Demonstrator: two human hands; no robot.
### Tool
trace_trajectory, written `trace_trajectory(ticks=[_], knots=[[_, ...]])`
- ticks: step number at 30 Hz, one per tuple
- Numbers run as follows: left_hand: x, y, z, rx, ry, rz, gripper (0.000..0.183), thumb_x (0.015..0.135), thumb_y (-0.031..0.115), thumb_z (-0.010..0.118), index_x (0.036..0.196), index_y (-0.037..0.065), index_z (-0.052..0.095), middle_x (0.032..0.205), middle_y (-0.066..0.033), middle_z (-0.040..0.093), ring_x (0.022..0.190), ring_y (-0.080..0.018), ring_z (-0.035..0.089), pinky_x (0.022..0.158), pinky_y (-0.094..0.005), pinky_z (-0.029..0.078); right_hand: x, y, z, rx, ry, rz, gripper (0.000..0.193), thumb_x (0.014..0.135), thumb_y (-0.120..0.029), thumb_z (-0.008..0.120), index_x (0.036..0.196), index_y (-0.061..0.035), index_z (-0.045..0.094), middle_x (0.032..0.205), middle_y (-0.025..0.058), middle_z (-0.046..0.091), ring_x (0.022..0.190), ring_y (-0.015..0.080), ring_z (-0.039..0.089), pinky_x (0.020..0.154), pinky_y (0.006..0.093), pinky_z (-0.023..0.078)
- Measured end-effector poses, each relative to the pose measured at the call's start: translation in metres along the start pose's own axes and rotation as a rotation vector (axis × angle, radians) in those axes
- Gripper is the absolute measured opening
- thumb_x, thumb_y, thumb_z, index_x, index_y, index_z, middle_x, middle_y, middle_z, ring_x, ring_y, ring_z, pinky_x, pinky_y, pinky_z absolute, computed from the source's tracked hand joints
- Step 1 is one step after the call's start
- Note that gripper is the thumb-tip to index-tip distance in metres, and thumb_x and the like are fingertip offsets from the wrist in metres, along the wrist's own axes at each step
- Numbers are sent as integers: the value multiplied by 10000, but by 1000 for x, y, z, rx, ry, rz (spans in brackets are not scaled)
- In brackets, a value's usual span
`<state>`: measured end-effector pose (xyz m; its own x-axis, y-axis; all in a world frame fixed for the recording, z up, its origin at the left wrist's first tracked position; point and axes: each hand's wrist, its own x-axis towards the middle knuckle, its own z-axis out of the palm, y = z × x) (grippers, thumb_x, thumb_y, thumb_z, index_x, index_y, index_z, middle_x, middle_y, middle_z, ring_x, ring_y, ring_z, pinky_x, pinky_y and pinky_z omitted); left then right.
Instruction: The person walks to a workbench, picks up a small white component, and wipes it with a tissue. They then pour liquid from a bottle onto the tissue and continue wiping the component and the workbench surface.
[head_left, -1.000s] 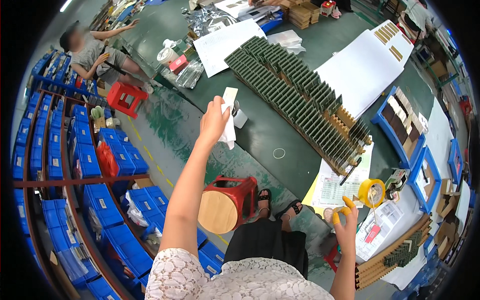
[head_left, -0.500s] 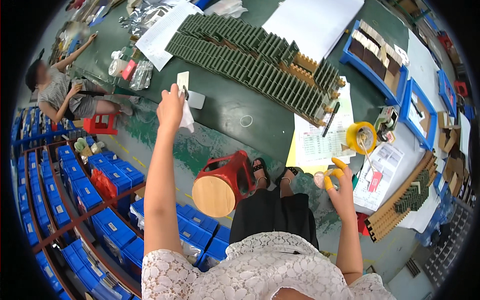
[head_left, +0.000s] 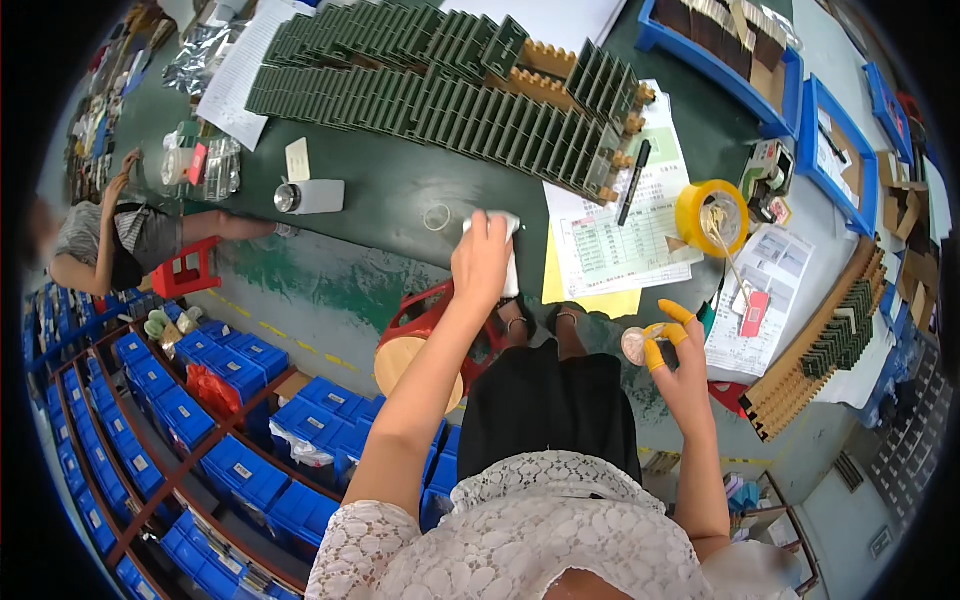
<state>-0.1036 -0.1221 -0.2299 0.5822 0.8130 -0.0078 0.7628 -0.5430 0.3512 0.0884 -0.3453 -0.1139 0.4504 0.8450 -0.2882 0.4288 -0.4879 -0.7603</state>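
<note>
My left hand (head_left: 482, 262) is closed on a folded white wipe (head_left: 513, 258) at the near edge of the green table. My right hand (head_left: 684, 372), with yellow finger cots on several fingers, pinches a small round pinkish disc (head_left: 633, 346) at its rim. What the disc is made of cannot be made out. To the left of my left hand, a whitish bottle with a metal top (head_left: 312, 196) rests on the table beside a small cream card (head_left: 297, 160). A thin pale ring (head_left: 437, 217) shows on the tabletop.
Rows of green circuit boards (head_left: 430, 105) stand in tan racks at the back. Right of them are printed sheets (head_left: 620, 235), a black marker (head_left: 634, 183), a yellow tape roll (head_left: 712, 217) and blue trays (head_left: 838, 180). A red stool (head_left: 408, 365) stands below; a person (head_left: 95, 245) sits at left.
My left hand has moved right and nearer with the white wipe, away from the bottle. The bottle now shows fully. My right hand keeps the disc in nearly the same place. The view has shifted.
</note>
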Motion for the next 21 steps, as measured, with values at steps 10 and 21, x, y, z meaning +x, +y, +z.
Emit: trace_trajectory(ticks=[10,21], knots=[[-8,-1,6,60,9,-95,281,791,111,663,1027,64,518,984,-165,510,779,-392,599,652,-491,497,-5,24,-1,14,21,-37,219,760,-3,658,958,1,565,1236,162,515,1105,353,463,959,416,377],[8,15,10,90,-64,-45,280,780,91,654,1020,68,513,1017,-163,518,790,-377,609,650,-483,493,-16,37,-10,40,27,-23,224,755,1,644,964,-4,562,1235,161,513,1103,341,470,963,398,377]])
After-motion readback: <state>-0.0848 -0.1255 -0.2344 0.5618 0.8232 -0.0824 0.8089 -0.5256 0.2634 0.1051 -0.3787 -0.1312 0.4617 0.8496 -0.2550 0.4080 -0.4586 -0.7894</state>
